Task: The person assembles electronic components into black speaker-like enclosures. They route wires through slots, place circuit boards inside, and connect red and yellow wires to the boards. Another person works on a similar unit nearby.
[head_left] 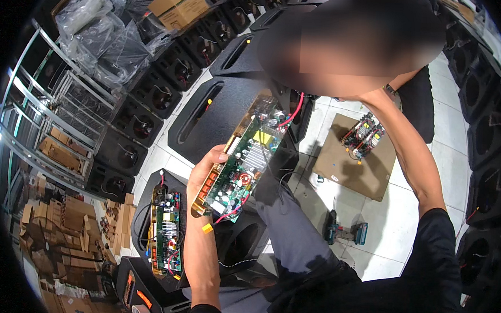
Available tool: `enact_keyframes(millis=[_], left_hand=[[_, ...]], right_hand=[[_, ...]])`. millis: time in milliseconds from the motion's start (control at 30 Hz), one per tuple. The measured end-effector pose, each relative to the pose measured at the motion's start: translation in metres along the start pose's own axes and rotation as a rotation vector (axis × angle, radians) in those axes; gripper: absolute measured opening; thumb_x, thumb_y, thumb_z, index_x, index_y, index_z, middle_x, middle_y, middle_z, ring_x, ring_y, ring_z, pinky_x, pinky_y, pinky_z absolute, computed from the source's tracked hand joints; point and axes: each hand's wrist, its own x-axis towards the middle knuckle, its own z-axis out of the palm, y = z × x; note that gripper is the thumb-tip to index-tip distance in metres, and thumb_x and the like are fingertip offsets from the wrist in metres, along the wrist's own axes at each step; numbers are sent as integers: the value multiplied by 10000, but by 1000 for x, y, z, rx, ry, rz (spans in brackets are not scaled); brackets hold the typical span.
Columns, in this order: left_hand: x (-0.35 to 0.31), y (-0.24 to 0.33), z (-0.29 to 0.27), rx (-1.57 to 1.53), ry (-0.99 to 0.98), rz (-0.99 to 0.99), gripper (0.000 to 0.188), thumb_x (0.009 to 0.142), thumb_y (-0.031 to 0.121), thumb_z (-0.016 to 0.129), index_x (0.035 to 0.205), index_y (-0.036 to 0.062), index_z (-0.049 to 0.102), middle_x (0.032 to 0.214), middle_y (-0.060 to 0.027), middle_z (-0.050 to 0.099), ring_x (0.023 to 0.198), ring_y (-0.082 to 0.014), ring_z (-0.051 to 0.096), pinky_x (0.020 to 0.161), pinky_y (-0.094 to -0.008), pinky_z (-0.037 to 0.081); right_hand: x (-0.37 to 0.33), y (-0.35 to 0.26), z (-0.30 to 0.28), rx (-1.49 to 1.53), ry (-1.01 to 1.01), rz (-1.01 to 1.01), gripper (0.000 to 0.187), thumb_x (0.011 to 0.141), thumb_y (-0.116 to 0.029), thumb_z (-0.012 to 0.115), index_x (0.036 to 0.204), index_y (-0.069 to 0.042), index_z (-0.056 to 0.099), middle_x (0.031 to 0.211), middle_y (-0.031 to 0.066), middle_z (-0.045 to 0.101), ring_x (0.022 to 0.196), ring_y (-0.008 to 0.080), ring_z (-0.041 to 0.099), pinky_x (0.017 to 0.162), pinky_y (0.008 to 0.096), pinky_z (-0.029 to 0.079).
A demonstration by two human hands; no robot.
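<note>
Blurred head (353, 43) hides right hand, so can't tell its grip; left hand (204, 168) is nearer, fingers closed on green circuit board (244, 162) at its left long edge, board extending right of the hand, long axis lower-left to upper-right.

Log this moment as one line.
left hand: holding green circuit board | right hand: hidden by blur | nearby: second circuit board on black cabinet | floor: cordless drill
</note>
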Motion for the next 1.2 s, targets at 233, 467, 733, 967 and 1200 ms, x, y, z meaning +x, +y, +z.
enact_keyframes(millis=[233, 467, 733, 967, 1200], left_hand=[[-16, 0, 22, -70, 91, 43, 358, 828, 156, 599, 1103, -72, 632, 891, -175, 719, 681, -235, 720, 644, -336, 628], [-21, 0, 32, -85, 119, 48, 340, 823, 153, 586, 1078, -67, 637, 876, -173, 719, 674, -244, 719, 644, -337, 625], [-18, 1, 32, -33, -20, 69, 415, 800, 143, 586, 1134, -101, 620, 953, -213, 716, 750, -251, 731, 706, -335, 625], [-16, 7, 14, 0, -111, -27, 414, 801, 140, 610, 1146, -89, 619, 968, -199, 716, 759, -247, 722, 740, -343, 617], [-31, 4, 8, 161, 139, -2, 515, 759, 128, 677, 1233, -53, 593, 1037, -167, 704, 883, -243, 712, 823, -364, 596]], right_hand=[[-29, -26, 14, 184, -219, 93, 342, 761, -160, 776, 1038, -23, 630, 853, 125, 623, 731, 183, 595, 653, 353, 486], [-34, -32, 40, 376, -120, -53, 286, 798, -220, 813, 954, 7, 736, 851, 126, 698, 779, 244, 672, 705, 362, 509], [-33, -38, 43, 382, -162, -66, 254, 793, -185, 800, 929, 19, 733, 864, 125, 690, 817, 284, 674, 746, 379, 512], [-35, -37, 44, 369, -115, -121, 221, 790, -164, 791, 928, -1, 731, 898, 130, 682, 828, 294, 677, 739, 382, 528], [-39, -47, 39, 430, -214, -221, 207, 808, -131, 767, 949, -3, 687, 925, 127, 672, 848, 324, 679, 720, 394, 532]])
